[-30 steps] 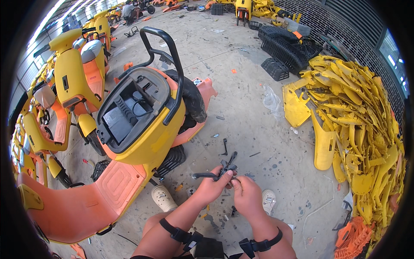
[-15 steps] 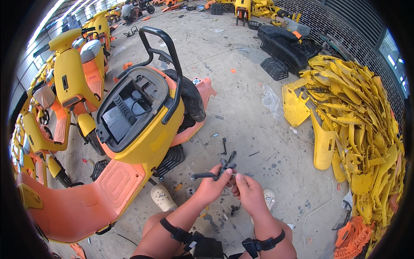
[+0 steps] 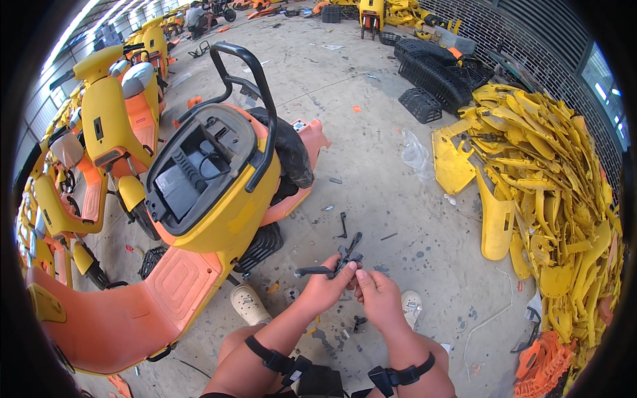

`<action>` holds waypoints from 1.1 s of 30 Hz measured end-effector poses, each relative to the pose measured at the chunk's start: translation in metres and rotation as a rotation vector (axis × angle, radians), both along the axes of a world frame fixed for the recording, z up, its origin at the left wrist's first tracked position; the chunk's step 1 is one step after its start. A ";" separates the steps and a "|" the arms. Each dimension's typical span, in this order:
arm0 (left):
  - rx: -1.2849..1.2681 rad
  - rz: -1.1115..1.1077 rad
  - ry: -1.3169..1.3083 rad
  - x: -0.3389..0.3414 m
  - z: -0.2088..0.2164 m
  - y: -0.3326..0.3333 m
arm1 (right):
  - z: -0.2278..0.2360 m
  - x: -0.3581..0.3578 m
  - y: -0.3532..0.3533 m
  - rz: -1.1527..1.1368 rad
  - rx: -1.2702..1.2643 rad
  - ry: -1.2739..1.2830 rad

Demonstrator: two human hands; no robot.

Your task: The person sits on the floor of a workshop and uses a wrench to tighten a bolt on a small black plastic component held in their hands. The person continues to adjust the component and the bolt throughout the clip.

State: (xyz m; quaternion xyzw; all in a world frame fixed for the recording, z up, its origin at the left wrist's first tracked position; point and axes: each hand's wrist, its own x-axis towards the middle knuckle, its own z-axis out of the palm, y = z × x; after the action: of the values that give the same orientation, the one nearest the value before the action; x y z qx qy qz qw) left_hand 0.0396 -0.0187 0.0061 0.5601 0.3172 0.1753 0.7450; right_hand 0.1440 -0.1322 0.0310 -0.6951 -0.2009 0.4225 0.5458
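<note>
My left hand (image 3: 325, 286) grips a dark bracket-like part (image 3: 313, 271), whose long black arm sticks out to the left and whose forked end points away from me. Close against its thumb, my right hand (image 3: 379, 296) is pinched at the part's right side. Whatever lies between the right fingers is hidden. Both hands are above the concrete floor, between my two cream clogs (image 3: 250, 305). Just beyond them a small black bent piece (image 3: 342, 225) lies on the floor, and another small dark piece (image 3: 359, 323) lies nearer, between my forearms.
At my left stands a yellow and orange scooter (image 3: 235, 215) with an uncovered storage bay and black rear rail. More scooters (image 3: 106, 123) line the far left. Yellow panels (image 3: 551, 179) form a heap at right, with black baskets (image 3: 431, 73) behind. A person (image 3: 196, 20) crouches far back.
My right hand has shifted slightly left, closer to the left thumb. The left hand keeps its hold on the dark part, and the whole view has moved a little.
</note>
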 end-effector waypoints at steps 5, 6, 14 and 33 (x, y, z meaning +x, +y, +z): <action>-0.001 -0.004 0.006 0.001 -0.007 0.002 | 0.009 -0.002 0.003 -0.007 0.001 -0.040; -0.004 -0.013 0.017 0.001 -0.008 0.002 | 0.010 -0.002 0.003 -0.002 -0.006 -0.055; -0.025 -0.104 0.112 -0.001 0.002 0.008 | -0.004 0.003 0.003 -0.036 0.039 -0.223; 0.013 -0.095 0.086 0.001 -0.007 0.012 | 0.005 0.008 0.006 0.063 -0.095 -0.060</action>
State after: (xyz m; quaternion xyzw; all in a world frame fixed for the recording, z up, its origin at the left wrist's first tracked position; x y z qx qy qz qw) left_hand 0.0402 -0.0070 -0.0010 0.5862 0.3207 0.1175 0.7347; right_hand 0.1522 -0.1263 0.0363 -0.7260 -0.2186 0.4275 0.4923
